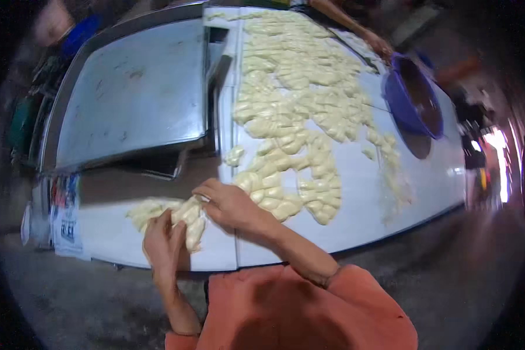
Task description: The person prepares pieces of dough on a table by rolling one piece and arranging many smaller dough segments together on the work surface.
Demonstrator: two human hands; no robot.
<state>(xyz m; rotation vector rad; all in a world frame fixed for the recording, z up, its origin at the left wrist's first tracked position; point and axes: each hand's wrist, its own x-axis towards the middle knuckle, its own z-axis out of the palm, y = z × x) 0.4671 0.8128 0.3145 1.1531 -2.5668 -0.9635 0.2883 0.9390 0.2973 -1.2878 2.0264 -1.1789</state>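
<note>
Both hands on a small heap of pale dough pieces at the near edge of the white table.

I see the left hand (164, 245) curled around dough pieces (187, 220) from below, fingers closed on them. The right hand (230, 204) lies over the top of the same heap, fingers bent; can't tell if it's pinching or just pressing, since the fingertips are hidden. The big spread of dough (297, 111) covers the white table (426, 181) beyond. The metal tray (134, 93) sits left, blurred. The blue basin (414, 102) is at far right, with another person's hand (379, 44) beside it, arm cut off at the frame's top.
</note>
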